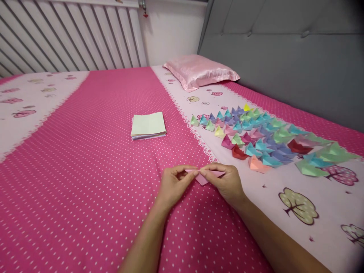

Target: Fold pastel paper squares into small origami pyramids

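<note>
A folded pink sheet of paper [202,179] is held between both hands, its pointed corner hanging down toward me. My left hand [178,184] pinches its left part between thumb and fingers. On the right side, my right hand [223,180] grips it the same way, and the two thumb tips nearly meet at the middle. The fingers behind the paper are partly hidden. To the right stand rows of small folded paper boats [256,134] in many colours. Ahead and to the left lies a stack of paper sheets [148,125], pale green on top.
Everything rests on a bed with a pink dotted cover [113,178]. A shiny pink pillow [200,72] lies at the back, beside the grey padded headboard [287,60]. A white radiator [74,36] stands along the far wall.
</note>
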A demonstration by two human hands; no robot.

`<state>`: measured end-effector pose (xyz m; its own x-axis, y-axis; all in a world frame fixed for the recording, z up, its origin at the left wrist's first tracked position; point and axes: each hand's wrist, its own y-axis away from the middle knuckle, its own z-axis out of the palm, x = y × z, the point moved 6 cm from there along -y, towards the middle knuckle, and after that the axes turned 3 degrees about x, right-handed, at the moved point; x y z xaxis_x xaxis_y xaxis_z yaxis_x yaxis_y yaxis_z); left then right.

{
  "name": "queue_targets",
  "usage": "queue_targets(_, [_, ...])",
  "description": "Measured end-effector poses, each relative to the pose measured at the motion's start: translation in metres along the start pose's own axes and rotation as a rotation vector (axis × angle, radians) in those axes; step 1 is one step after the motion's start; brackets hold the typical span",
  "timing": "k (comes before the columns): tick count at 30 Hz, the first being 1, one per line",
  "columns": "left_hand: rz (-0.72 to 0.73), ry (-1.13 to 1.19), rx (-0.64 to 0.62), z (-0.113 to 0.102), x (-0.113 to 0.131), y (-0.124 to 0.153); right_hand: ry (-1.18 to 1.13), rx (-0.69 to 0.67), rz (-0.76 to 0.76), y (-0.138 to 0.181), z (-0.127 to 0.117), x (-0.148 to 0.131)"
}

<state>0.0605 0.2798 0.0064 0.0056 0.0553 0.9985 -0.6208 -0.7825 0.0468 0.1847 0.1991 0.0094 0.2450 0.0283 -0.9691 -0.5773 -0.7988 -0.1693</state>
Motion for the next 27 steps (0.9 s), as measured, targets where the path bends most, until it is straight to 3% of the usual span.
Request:
queue_targets(9, [0.081,-0.129,-0.027,-0.001,0.006,0.001,0.02,-0.004,-0.094,0.0,0.0,-0.008])
queue_targets(18, [0.182,-0.208,0.092,-0.003,0.01,0.003,0.072,0.018,-0.177,0.002,0.0,-0.014])
queue_targets(27, [0.187,-0.204,0.09,-0.001,0.014,0.004,0.102,0.034,-0.137,0.005,0.0,-0.012])
